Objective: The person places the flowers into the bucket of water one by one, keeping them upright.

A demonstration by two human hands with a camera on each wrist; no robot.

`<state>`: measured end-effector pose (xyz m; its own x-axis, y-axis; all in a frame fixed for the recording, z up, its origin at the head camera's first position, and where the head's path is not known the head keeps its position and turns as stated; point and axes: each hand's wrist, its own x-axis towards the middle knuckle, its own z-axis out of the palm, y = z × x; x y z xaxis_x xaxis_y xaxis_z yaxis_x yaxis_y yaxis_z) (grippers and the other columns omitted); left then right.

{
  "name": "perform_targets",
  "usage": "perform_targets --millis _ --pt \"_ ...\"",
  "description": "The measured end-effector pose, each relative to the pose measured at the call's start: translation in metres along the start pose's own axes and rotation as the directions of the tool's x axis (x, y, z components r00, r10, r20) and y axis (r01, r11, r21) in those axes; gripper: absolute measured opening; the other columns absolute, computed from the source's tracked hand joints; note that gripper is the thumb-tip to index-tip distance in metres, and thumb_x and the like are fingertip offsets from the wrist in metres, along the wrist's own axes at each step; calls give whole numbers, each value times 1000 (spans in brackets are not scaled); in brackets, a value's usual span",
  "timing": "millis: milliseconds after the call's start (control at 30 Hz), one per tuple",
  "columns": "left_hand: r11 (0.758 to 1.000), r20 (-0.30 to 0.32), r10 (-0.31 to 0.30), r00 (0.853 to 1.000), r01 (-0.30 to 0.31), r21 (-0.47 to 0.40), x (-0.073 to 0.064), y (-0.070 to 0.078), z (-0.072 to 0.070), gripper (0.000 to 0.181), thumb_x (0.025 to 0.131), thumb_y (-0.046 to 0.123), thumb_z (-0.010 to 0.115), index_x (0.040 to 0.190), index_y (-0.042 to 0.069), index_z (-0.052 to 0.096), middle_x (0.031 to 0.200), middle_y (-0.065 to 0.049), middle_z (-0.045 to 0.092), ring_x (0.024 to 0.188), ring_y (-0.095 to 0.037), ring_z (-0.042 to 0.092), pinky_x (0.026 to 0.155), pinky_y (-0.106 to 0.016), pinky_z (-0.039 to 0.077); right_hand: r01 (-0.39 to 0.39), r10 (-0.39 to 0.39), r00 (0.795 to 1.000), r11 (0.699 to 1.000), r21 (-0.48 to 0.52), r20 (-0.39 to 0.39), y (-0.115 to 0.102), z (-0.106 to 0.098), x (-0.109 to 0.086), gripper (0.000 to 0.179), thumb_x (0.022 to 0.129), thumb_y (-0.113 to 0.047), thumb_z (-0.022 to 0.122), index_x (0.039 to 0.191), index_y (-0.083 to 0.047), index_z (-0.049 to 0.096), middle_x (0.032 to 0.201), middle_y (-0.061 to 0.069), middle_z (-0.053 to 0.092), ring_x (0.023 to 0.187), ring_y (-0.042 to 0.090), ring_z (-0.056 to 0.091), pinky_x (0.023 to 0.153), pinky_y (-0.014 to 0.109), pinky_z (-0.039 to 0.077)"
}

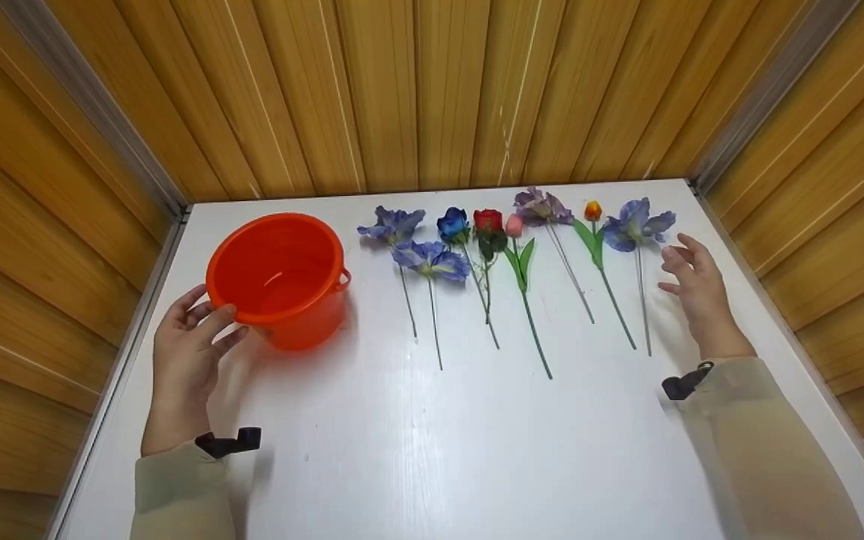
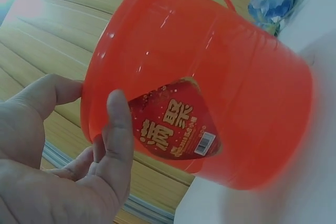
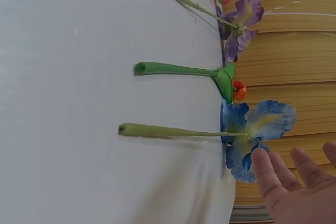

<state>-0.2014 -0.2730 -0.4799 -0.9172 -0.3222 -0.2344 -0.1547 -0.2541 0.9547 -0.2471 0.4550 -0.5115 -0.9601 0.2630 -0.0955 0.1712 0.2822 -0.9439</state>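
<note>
An orange-red plastic bucket [image 1: 304, 322] stands at the left of the white table. My left hand [image 1: 186, 349] is at its near left rim, thumb and forefinger bent about the edge. In the left wrist view the thumb [image 2: 119, 124] lies by the bucket wall, beside a red label [image 2: 176, 121] with gold characters. At the right, my right hand [image 1: 702, 300] holds nothing, fingers spread and slightly bent, close beside a blue-violet iris [image 1: 636, 225]. The right wrist view shows its fingertips overlapping the petals of that iris [image 3: 262, 121].
Artificial flowers lie in a row, stems toward me: blue-violet irises [image 1: 432, 260], a blue rose [image 1: 453, 225], a red rose [image 1: 488, 223], a pink tulip [image 1: 514, 226], a purple iris [image 1: 543, 208] and an orange tulip [image 1: 592, 211]. Wood-patterned walls [image 1: 451, 90] enclose the table [image 1: 432, 450].
</note>
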Motion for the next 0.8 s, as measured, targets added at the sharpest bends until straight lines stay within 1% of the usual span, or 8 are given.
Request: perform_targets --millis 133,267,367,433,533,600,667,800 --pt "995 23 -16 1000 19 -98 0 -4 0 73 103 9 82 168 19 47 141 -5 63 113 -17 77 90 -30 72 -34 34 999 999 21 20 3 2 1 83 116 -55 55 182 -20 18 180 16 32 131 2 51 107 17 59" --pt "985 28 -21 999 25 -170 0 -7 2 72 102 9 83 165 18 50 137 -3 68 113 -16 80 88 -28 72 -89 89 996 996 15 24 4 7 3 88 115 -59 56 183 -21 15 185 20 26 147 19 50 131 40 50" --pt "976 36 -9 999 16 -215 0 -8 3 69 101 7 83 162 17 52 131 -2 71 108 -16 82 86 -28 72 -126 126 992 992 5 15 4 11 6 91 114 -59 59 183 -20 14 184 18 29 155 28 45 138 50 43" --pt "970 41 -3 999 13 -242 0 -9 4 68 101 7 83 160 17 53 131 -3 73 105 -17 83 85 -28 72 -137 137 990 991 -4 13 4 12 8 93 113 -58 61 183 -19 14 183 17 30 153 26 47 135 45 48" --pt "961 43 9 999 3 -277 1 -11 5 65 101 6 83 158 18 54 131 -5 74 100 -17 85 83 -27 72 -141 141 990 990 -8 13 5 13 12 94 113 -55 64 182 -16 14 182 18 30 140 16 53 120 33 56" --pt "956 45 18 999 -4 -294 2 -12 5 63 101 5 82 156 18 55 131 -6 75 98 -17 85 81 -27 72 -149 150 988 989 -23 22 5 13 13 96 112 -56 64 182 -16 13 183 18 29 134 11 53 112 26 57" --pt "951 49 26 998 -10 -308 2 -13 4 62 102 5 82 156 18 54 131 -7 74 97 -17 85 80 -27 72 -163 164 986 986 -31 28 7 13 15 97 112 -56 65 183 -16 13 185 19 27 136 15 54 110 25 56" --pt "947 50 33 998 -15 -320 2 -15 3 63 102 5 81 157 18 53 133 -8 74 98 -17 86 80 -28 72 -197 200 979 978 -66 38 9 14 17 101 110 -58 67 183 -19 9 188 20 23 155 33 48 116 32 53"
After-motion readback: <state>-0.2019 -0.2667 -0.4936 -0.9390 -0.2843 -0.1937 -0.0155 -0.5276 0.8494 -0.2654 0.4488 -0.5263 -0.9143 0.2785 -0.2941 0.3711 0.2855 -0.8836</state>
